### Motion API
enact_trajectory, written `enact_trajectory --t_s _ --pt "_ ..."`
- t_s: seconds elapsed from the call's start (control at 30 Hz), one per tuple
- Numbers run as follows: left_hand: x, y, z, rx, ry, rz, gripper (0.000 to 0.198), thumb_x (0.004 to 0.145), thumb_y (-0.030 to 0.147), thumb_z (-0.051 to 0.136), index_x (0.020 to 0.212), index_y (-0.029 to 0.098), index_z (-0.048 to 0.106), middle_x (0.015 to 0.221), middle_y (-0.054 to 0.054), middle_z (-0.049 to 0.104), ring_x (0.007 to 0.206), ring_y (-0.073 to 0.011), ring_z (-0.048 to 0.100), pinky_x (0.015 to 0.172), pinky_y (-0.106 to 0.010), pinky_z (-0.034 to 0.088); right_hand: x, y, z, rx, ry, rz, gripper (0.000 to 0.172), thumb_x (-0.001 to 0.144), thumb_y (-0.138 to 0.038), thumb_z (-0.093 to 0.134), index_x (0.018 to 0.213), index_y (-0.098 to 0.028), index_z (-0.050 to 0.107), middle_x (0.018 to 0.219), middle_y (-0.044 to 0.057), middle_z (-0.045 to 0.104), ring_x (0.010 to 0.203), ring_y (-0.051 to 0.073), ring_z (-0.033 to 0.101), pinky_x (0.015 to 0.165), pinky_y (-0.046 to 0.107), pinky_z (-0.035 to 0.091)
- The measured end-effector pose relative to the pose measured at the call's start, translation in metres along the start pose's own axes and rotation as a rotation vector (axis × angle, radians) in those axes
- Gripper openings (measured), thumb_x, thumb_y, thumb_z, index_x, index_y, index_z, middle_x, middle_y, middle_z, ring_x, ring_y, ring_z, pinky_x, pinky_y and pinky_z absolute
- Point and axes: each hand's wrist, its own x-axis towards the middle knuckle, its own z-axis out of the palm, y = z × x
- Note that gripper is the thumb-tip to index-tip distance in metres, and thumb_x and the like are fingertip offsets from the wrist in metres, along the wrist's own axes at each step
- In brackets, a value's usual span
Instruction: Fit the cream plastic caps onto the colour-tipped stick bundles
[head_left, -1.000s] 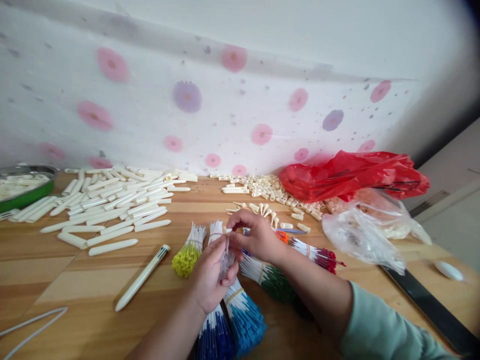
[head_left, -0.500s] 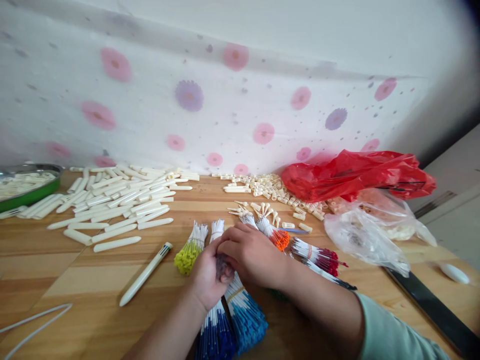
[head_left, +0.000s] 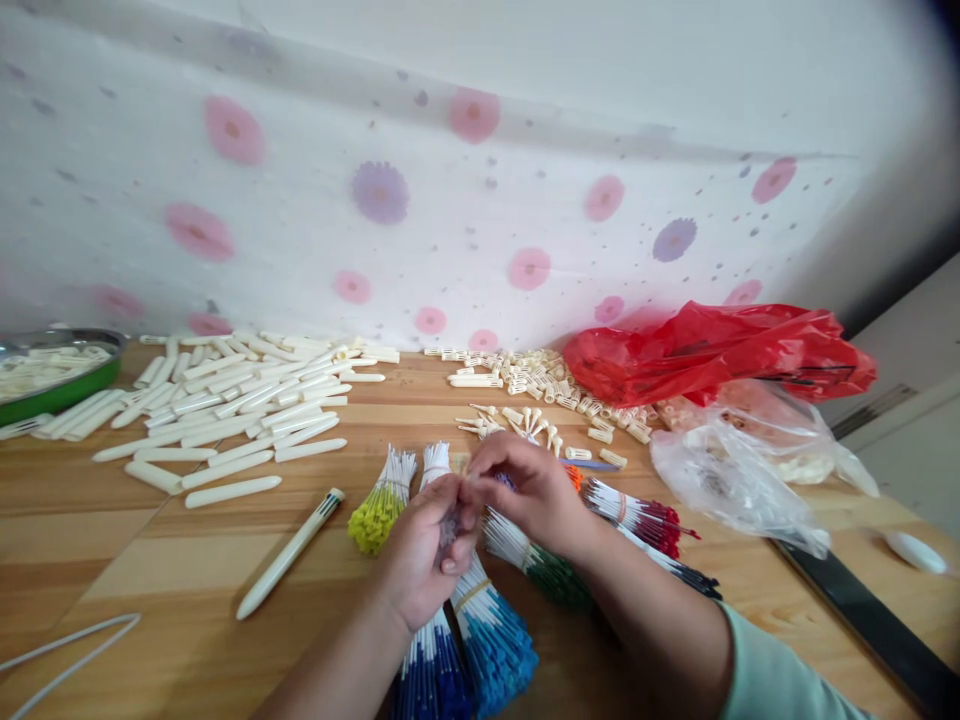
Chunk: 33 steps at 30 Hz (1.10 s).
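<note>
My left hand (head_left: 421, 555) is closed round a small greyish clear part with thin refills in it, held above the bundles. My right hand (head_left: 525, 490) pinches at the top of that part, fingertips meeting the left thumb. Below the hands lie bundles of thin refills: yellow (head_left: 377, 505), dark blue (head_left: 431, 670), light blue (head_left: 491, 640), green (head_left: 540, 565), red (head_left: 637, 515) and orange, partly hidden by my right hand. One assembled white pen (head_left: 289, 553) lies to the left of my left hand.
A heap of white pen barrels (head_left: 225, 410) covers the back left, beside a green-rimmed tray (head_left: 52, 370). Small cream parts (head_left: 540, 385) lie at the back middle. A red bag (head_left: 712, 350) and clear bags (head_left: 739, 470) sit right. A white cord (head_left: 67, 640) lies front left.
My right hand dropped onto the bundles half a second ago, then rose back and now pinches at the part in my left hand. The left hand stayed nearly still.
</note>
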Motion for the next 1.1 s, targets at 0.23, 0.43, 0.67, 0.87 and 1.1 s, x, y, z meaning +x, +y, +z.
enact_trajectory --t_s 0.23,0.43,0.67,0.87,1.1 --pt "-0.004 -0.003 0.002 0.349 -0.098 0.083 0.027 0.078 0.039 0.061 0.069 0.016 0.051 0.048 0.007 0.044 0.033 -0.0010 0.031 0.033 -0.013 0.015 -0.010 0.011 -0.019 0.212 0.179 0.227 0.008 0.074 -0.025 0.069 0.080 -0.020 0.069 0.078 0.001 0.063 0.070 0.012 0.058 0.064 0.025 0.047" --pt "0.001 -0.005 -0.004 0.596 -0.072 0.179 0.028 0.079 0.040 0.059 0.070 0.015 0.055 0.045 0.008 0.039 0.036 -0.0015 0.028 0.036 -0.015 0.016 -0.017 0.010 -0.029 0.146 0.115 0.158 0.007 0.075 -0.025 0.070 0.078 -0.019 0.069 0.074 0.002 0.064 0.070 0.013 0.058 0.065 0.026 0.047" --pt "0.003 -0.002 -0.008 0.842 -0.077 0.236 0.035 0.081 0.045 0.054 0.063 0.016 0.047 0.046 0.007 0.038 0.040 -0.0046 0.030 0.038 -0.017 0.021 -0.027 0.007 -0.033 -0.060 0.035 0.200 0.013 0.079 -0.027 0.066 0.075 -0.015 0.065 0.071 0.004 0.064 0.066 0.013 0.058 0.061 0.024 0.045" --pt "0.004 -0.004 -0.010 0.917 -0.047 0.192 0.040 0.080 0.050 0.052 0.060 0.017 0.046 0.046 0.007 0.037 0.040 -0.0056 0.030 0.039 -0.018 0.021 -0.032 0.001 -0.030 -0.410 -0.074 0.183 0.009 0.085 -0.018 0.054 0.078 -0.016 0.059 0.074 0.003 0.060 0.069 0.012 0.055 0.063 0.022 0.042" --pt "0.002 -0.003 -0.008 0.927 -0.070 0.154 0.040 0.078 0.052 0.054 0.063 0.015 0.052 0.046 0.006 0.038 0.040 -0.0062 0.031 0.038 -0.018 0.023 -0.034 -0.001 -0.022 -0.689 -0.059 0.166 0.033 0.092 -0.031 0.041 0.064 -0.017 0.050 0.061 0.002 0.050 0.057 0.013 0.047 0.054 0.023 0.034"
